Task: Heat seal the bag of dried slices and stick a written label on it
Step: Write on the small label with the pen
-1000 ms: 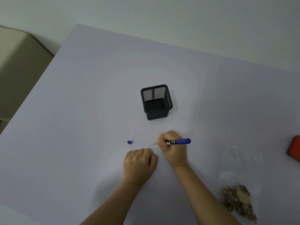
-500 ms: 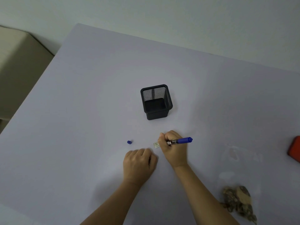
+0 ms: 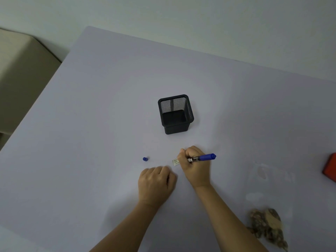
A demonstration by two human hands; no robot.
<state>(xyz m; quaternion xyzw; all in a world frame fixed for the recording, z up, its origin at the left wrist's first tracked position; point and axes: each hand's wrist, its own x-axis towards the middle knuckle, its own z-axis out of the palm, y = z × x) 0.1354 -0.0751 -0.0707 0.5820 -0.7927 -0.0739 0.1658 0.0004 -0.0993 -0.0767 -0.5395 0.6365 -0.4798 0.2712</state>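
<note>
The fingers [image 3: 189, 152] of the right hand [image 3: 196, 167] are being curled tight round a blue marker pen [image 3: 202, 158] with a black printed band. Its tail is being pointed rightward and its tip is being hidden beneath the fist, which is judged a writing grip. A small white paper label [image 3: 175, 162] is being worked on, by that judgement, flat on the pale lilac table [image 3: 94, 124], with its right end being covered by the knuckles. The left hand [image 3: 156, 182] is being rested knuckles-up just beside, apart from the label, fingers tucked under with nothing seen in them, apparently as a brace. A small blue pen cap [image 3: 145, 158] is being left further left, presumably within reach for recapping. A black square wire-mesh pen pot [image 3: 175, 113] is being stood beyond the hands, nothing showing inside. The clear plastic bag of brown dried slices [image 3: 267, 228] is being left well apart at the near right; whether it is sealed cannot be told. A red object [image 3: 330, 168] is being cut off by the right edge.
</note>
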